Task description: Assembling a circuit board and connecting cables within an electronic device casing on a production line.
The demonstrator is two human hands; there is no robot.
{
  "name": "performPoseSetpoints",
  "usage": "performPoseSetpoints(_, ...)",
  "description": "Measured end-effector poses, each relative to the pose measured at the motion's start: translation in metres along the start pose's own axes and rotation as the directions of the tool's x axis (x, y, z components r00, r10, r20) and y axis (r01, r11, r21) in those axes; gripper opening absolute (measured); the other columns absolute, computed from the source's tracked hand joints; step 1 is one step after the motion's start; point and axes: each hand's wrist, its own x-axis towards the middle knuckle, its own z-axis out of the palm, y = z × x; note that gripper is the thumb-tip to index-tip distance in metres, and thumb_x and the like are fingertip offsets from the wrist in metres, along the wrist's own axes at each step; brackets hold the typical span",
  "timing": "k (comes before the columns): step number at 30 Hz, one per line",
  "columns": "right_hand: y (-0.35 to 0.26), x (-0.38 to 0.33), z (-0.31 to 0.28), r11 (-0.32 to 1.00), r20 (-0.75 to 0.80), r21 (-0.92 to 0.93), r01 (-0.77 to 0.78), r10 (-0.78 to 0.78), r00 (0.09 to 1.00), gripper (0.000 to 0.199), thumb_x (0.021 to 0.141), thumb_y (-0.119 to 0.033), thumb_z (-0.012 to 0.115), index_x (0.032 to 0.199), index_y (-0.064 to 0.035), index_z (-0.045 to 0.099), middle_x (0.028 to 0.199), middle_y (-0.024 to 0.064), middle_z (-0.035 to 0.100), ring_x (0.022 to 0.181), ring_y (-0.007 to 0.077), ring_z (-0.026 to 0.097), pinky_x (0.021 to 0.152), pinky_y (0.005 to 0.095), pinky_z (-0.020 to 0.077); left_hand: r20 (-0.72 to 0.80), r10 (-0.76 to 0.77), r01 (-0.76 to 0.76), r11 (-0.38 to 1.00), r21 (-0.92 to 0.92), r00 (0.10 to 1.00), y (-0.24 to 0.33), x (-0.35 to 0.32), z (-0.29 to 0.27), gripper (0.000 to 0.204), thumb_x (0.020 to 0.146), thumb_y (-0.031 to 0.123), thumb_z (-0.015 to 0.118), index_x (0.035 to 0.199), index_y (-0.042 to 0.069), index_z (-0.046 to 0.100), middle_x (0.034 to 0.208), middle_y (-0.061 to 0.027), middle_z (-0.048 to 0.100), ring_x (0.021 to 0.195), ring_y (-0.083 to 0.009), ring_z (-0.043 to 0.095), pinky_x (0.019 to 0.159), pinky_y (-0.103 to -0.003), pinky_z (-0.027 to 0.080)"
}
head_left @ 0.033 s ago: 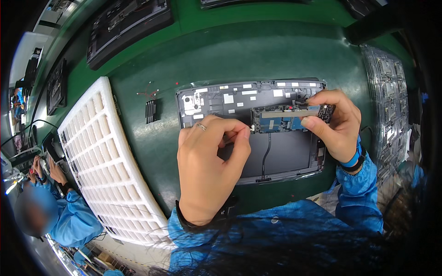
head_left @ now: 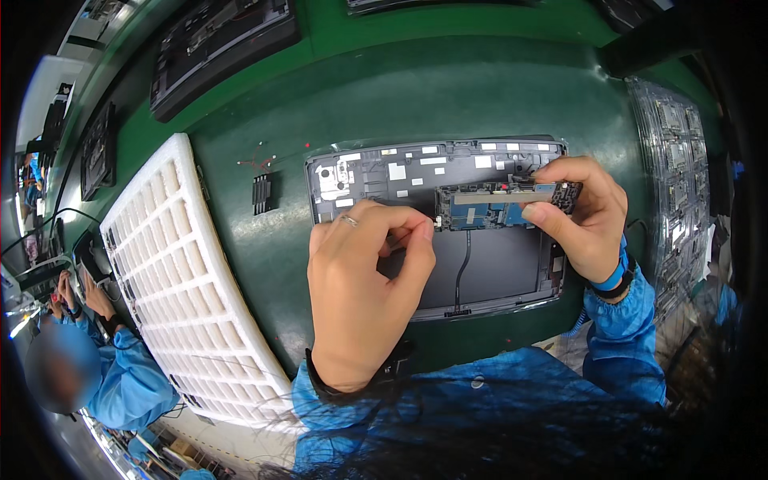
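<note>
My right hand (head_left: 590, 214) grips the right end of a narrow blue-and-black circuit board (head_left: 484, 213), thumb in front and fingers behind. The board is held tilted over an open dark laptop case (head_left: 504, 268) with white stickers along its far part. At the board's left end is a small white connector (head_left: 438, 224). Right beside it, the thumb and forefinger of my left hand (head_left: 356, 276) are pinched together; whatever lies between them is hidden. Below the board, a thin black cable (head_left: 466, 272) runs down to the near edge of the case.
Left of the case lie a small black finned part (head_left: 262, 194) with red wires and a white foam tray (head_left: 196, 276) with many pockets. Clear plastic trays (head_left: 676, 172) of boards stand at right. Another laptop case (head_left: 220, 52) lies far left. A co-worker (head_left: 120, 372) sits at left.
</note>
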Motion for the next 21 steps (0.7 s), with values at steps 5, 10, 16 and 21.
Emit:
performPoseSetpoints(5, 0.0019, 0.0014, 0.001, 0.995, 0.007, -0.056, 0.078, -0.078, 0.997, 0.033, 0.083, 0.002, 0.082, 0.113, 0.003, 0.067, 0.105, 0.0127, 0.073, 0.096, 0.0168, 0.07, 0.084, 0.0282, 0.0543, -0.049, -0.008, 0.01, 0.999, 0.044, 0.999, -0.0013, -0.0014, 0.0058, 0.008, 0.085, 0.011, 0.075, 0.085, 0.008, 0.068, 0.074, -0.0023, 0.063, 0.067, -0.0183, 0.052, 0.074, -0.033, 0.039)
performPoseSetpoints(10, 0.0009, 0.001, 0.0013, 0.994, 0.01, -0.071, 0.077, -0.076, 0.997, 0.033, 0.083, 0.002, 0.082, 0.113, 0.0031, 0.068, 0.103, 0.0136, 0.074, 0.094, 0.0172, 0.071, 0.082, 0.0284, 0.0552, -0.076, -0.02, 0.024, 0.998, 0.059, 0.997, 0.0001, -0.0017, 0.0077, 0.008, 0.084, 0.012, 0.075, 0.085, 0.008, 0.068, 0.072, -0.0024, 0.062, 0.068, -0.0185, 0.052, 0.076, -0.033, 0.039)
performPoseSetpoints(16, 0.0001, 0.0012, 0.0017, 0.995, 0.006, -0.077, 0.071, -0.071, 0.997, 0.032, 0.084, 0.001, 0.082, 0.113, 0.0031, 0.068, 0.103, 0.0132, 0.074, 0.093, 0.0159, 0.071, 0.081, 0.0281, 0.0554, -0.087, -0.091, 0.095, 0.995, 0.038, 0.992, 0.0017, -0.0023, 0.0097, 0.008, 0.084, 0.013, 0.075, 0.085, 0.007, 0.07, 0.071, -0.0018, 0.062, 0.068, -0.0166, 0.053, 0.077, -0.032, 0.04)
performPoseSetpoints(21, 0.0009, 0.0004, 0.0015, 0.997, -0.006, -0.052, 0.05, -0.05, 0.999, 0.032, 0.085, 0.001, 0.081, 0.114, 0.003, 0.067, 0.103, 0.0123, 0.074, 0.093, 0.0152, 0.07, 0.08, 0.027, 0.055, -0.074, -0.093, 0.095, 0.995, 0.022, 0.993, 0.0025, -0.002, 0.0083, 0.007, 0.084, 0.012, 0.075, 0.086, 0.007, 0.07, 0.071, -0.0019, 0.062, 0.068, -0.016, 0.053, 0.077, -0.031, 0.039)
